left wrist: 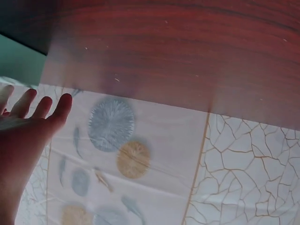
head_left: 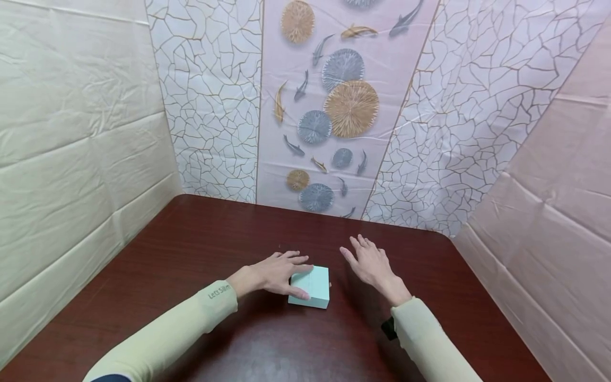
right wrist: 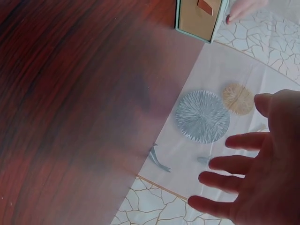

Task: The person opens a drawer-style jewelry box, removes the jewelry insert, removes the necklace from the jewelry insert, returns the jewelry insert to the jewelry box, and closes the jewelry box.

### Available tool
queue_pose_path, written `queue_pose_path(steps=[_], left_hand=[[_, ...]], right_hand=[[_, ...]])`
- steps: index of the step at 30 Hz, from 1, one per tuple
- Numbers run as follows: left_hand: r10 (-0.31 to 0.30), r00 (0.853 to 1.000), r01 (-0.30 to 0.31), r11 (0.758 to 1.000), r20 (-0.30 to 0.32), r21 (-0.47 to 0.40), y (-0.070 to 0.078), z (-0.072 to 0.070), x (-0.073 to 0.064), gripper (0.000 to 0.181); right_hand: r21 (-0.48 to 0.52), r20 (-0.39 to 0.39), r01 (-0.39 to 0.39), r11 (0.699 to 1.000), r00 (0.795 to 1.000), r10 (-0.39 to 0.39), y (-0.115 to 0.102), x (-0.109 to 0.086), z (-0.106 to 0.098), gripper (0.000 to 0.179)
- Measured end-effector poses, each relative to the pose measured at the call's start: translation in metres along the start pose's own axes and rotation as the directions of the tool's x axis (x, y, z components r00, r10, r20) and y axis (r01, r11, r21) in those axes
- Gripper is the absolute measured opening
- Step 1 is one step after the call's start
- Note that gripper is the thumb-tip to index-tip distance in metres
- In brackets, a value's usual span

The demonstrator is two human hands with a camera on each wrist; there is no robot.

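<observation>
A small mint-green box [head_left: 315, 284] lies flat on the dark red-brown table, near the middle in the head view. My left hand [head_left: 279, 273] is spread over the box's left side, its thumb and fingers stretched out and overlapping the top. The left wrist view has the fingers of this hand [left wrist: 35, 112] just by the green side of the box [left wrist: 18, 61]. To the right of the box, my right hand [head_left: 372, 264] is held out with straight, parted fingers and nothing in it. In the right wrist view, the box end [right wrist: 194, 21] is brown with a small tab [right wrist: 205, 6].
The table [head_left: 229, 228] runs back to a patterned cloth wall [head_left: 215, 106] with fish and round motifs. Pale cloth walls stand on the left [head_left: 71, 132] and the right [head_left: 549, 212]. A dark band [head_left: 389, 329] sits at the right wrist.
</observation>
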State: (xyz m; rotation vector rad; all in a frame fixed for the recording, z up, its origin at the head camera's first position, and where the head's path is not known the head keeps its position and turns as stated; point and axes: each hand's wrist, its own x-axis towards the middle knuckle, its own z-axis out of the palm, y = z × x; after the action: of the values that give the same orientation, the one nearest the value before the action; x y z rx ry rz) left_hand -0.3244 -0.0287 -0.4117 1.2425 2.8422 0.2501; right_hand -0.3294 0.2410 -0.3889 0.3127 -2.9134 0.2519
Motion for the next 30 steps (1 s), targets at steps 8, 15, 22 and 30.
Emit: queue_pose_path(steps=[8, 15, 22, 30], left_hand=[[-0.005, 1.0, 0.005, 0.999, 0.006, 0.037, 0.003, 0.004, 0.001, 0.084], [-0.009, 1.0, 0.009, 0.999, 0.0, 0.044, 0.005, 0.003, 0.001, 0.083], [-0.019, 1.0, 0.018, 0.999, 0.016, 0.036, 0.005, 0.004, 0.002, 0.083], [-0.034, 0.999, 0.033, 0.999, 0.03, 0.028, 0.004, 0.004, 0.003, 0.083]], right_hand=[[-0.003, -0.044, 0.116, 0.993, 0.992, -0.116, -0.002, -0.004, 0.0, 0.037], [0.112, 0.087, 0.15, 0.982, 0.983, -0.16, -0.008, -0.005, 0.001, 0.024], [0.23, 0.26, 0.181, 0.956, 0.935, -0.24, -0.013, -0.005, 0.002, 0.024], [0.339, 0.472, 0.112, 0.934, 0.839, -0.272, -0.023, -0.004, 0.002, 0.022]])
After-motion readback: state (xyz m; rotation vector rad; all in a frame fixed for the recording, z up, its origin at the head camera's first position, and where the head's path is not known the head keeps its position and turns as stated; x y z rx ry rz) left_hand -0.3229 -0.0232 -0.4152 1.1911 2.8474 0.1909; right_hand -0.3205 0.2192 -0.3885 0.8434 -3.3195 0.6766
